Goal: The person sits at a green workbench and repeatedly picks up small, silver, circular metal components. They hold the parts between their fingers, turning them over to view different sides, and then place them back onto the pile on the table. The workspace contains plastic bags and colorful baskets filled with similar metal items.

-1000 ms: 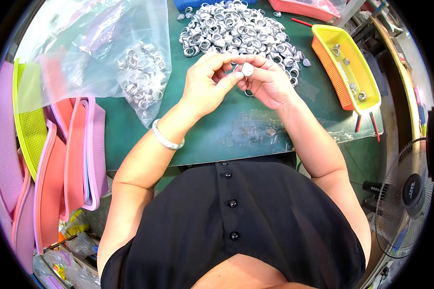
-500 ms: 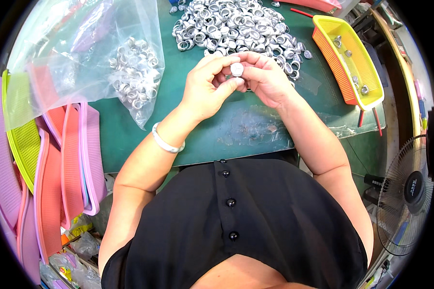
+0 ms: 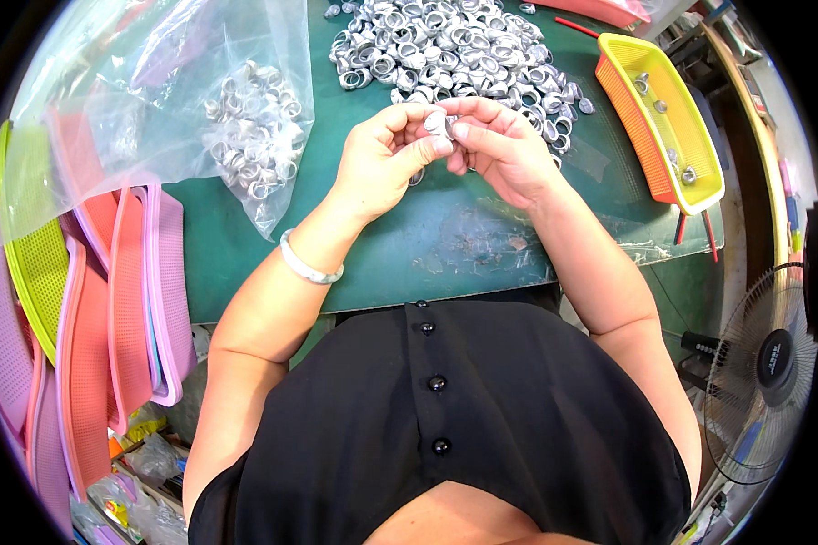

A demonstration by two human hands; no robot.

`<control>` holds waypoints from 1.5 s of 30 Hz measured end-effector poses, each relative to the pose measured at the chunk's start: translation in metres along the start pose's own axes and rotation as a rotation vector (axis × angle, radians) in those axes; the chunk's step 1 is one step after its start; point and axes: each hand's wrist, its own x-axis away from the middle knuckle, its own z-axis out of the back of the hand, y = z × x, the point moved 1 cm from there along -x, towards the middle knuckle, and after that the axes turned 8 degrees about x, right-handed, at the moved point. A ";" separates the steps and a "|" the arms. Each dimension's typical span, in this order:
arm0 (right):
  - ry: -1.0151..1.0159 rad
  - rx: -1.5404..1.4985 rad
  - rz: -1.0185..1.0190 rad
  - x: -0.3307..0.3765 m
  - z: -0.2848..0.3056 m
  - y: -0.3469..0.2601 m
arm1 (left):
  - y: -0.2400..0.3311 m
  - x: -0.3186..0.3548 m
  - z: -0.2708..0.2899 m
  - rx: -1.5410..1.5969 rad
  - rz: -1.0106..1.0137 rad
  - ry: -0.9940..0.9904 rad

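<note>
A silver-grey metal ring point(image 3: 438, 124) with a flat face is pinched between the fingertips of my two hands, just in front of a heap. My left hand point(image 3: 373, 163), with a pale bangle point(image 3: 307, 262) on its wrist, grips it by thumb and forefinger. From the other side my right hand point(image 3: 507, 154) holds it with thumb and bent fingers. Part of the ring is covered by the fingertips. Below my left thumb another ring point(image 3: 416, 177) shows. Beyond both hands lies the large heap of similar rings point(image 3: 454, 54), partly hidden by my fingers.
A clear plastic bag point(image 3: 254, 136) with several rings lies on the green table point(image 3: 364, 263) at left. To the right stands a yellow-and-orange basket point(image 3: 641, 145) holding a few rings. Pink, purple and green baskets point(image 3: 127, 300) are stacked at far left; a fan point(image 3: 773, 359) is at right.
The ring has been turned between my fingertips, so its flat face is now tilted to the left. My left hand has shifted slightly left. A ring now shows below my left thumb.
</note>
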 end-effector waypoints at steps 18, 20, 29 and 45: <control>0.111 0.298 0.163 0.004 -0.004 -0.003 | 0.000 -0.001 0.004 0.150 0.168 -0.032; 0.121 0.353 0.202 0.004 -0.003 -0.002 | 0.000 -0.001 0.004 0.141 0.173 -0.027; 0.235 0.884 0.562 0.007 -0.008 -0.001 | 0.003 -0.001 0.006 0.174 0.248 0.054; 0.141 0.808 0.605 0.004 -0.005 0.000 | -0.001 -0.004 0.006 0.373 0.141 0.002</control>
